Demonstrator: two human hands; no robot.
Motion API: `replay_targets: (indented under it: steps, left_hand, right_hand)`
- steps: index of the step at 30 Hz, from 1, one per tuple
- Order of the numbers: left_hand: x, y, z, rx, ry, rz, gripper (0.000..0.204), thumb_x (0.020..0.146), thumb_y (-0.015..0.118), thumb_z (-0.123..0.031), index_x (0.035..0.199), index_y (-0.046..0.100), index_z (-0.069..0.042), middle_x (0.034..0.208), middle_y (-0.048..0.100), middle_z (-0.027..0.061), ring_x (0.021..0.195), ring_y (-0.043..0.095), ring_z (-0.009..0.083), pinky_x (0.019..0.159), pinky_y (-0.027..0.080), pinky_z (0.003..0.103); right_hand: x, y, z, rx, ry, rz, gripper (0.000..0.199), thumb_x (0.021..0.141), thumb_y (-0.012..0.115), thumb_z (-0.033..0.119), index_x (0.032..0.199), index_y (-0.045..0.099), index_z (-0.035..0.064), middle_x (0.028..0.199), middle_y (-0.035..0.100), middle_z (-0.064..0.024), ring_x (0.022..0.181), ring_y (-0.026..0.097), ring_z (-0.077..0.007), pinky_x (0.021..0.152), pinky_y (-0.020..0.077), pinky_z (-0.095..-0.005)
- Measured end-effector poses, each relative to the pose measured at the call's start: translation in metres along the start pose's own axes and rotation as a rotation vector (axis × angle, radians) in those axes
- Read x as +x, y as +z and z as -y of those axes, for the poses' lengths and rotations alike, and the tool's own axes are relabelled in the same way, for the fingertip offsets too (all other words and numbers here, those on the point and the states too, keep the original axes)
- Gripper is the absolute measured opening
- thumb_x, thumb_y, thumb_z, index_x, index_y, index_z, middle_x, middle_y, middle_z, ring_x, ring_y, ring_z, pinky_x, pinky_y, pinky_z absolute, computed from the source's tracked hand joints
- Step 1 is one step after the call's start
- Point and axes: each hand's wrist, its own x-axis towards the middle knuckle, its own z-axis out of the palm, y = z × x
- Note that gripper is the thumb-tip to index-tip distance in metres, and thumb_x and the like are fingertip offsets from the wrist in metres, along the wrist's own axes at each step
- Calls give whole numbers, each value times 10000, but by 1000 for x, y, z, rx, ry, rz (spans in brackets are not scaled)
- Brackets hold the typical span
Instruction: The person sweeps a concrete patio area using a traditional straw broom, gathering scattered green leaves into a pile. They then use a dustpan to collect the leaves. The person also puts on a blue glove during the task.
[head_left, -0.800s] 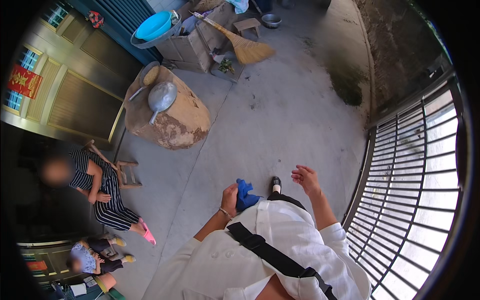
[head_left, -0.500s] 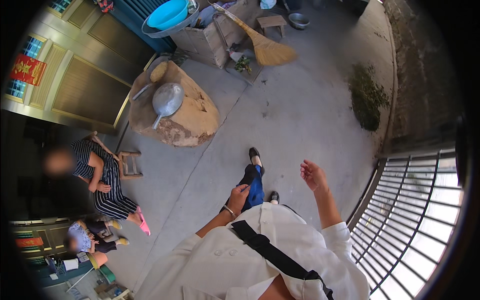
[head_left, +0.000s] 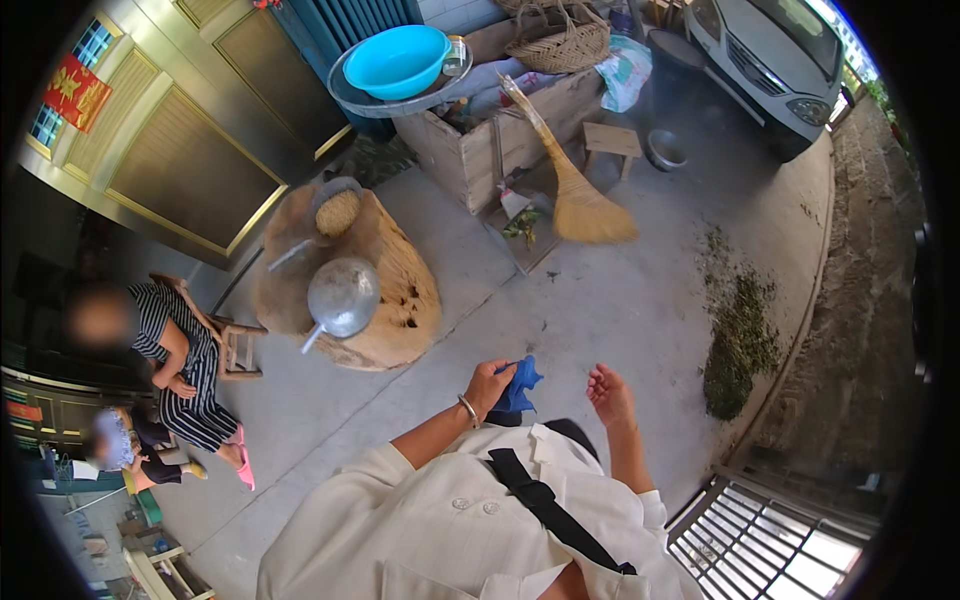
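My left hand (head_left: 487, 389), with a bracelet on its wrist, is closed around a crumpled blue cloth (head_left: 518, 388) that hangs down on the hand's right side. To its right, my right hand (head_left: 610, 398) is raised with nothing in it, its fingers loosely bent and apart. Ahead and to the left stands a broad tree stump (head_left: 410, 270). On it lie a rounded metal ladle (head_left: 344, 297), bowl side down, and a second one filled with tan grains (head_left: 338, 213).
A straw broom (head_left: 590, 205) leans against a wooden crate (head_left: 485, 160) bearing a tray and blue basin (head_left: 398, 62). A stool (head_left: 611, 142), metal bowl (head_left: 666, 150), parked car (head_left: 770, 60), green plant heap (head_left: 738, 355) and barred gate (head_left: 760, 540) surround the floor. Two people (head_left: 185, 350) sit left.
The view has tilted up and shifted forward, bringing the car and woven basket into sight. The blue cloth now stands out clearly from my legs; my left hand still holds it.
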Motion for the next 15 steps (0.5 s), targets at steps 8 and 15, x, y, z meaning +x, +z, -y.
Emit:
replay_targets:
  steps: [8, 15]
  left_hand:
    - [87, -20, 2, 14, -20, -348, 240, 833, 563, -195, 873, 616, 35, 676, 578, 0, 615, 469, 47, 561, 399, 219]
    - [142, 1, -23, -324, -155, -673, 227, 838, 550, -192, 859, 625, 21, 714, 590, 29, 656, 507, 70, 593, 426, 230]
  right_hand:
    - [152, 61, 74, -41, 289, 32, 168, 857, 520, 155, 954, 537, 19, 807, 604, -98, 677, 581, -182, 587, 504, -285]
    - [354, 165, 147, -207, 411, 114, 100, 857, 499, 132, 827, 555, 55, 784, 620, -77, 663, 591, -148, 559, 510, -265]
